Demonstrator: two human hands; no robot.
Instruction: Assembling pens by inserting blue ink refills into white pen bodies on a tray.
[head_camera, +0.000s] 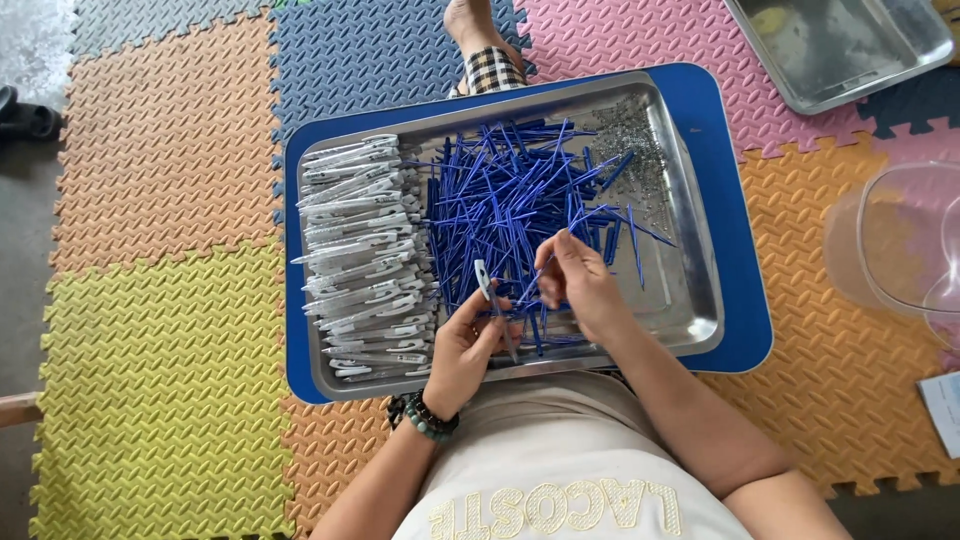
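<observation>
My left hand grips a grey-white pen barrel held upright over the near edge of a steel tray. My right hand pinches a thin blue pen refill next to that barrel. A heap of blue refills fills the tray's middle. A stack of white pen barrels lies along its left side. Small metal springs are piled in the far right corner.
The tray rests on a blue board over coloured foam floor mats. A second steel tray sits at the top right, a clear plastic tub at the right. A bare foot shows beyond the tray.
</observation>
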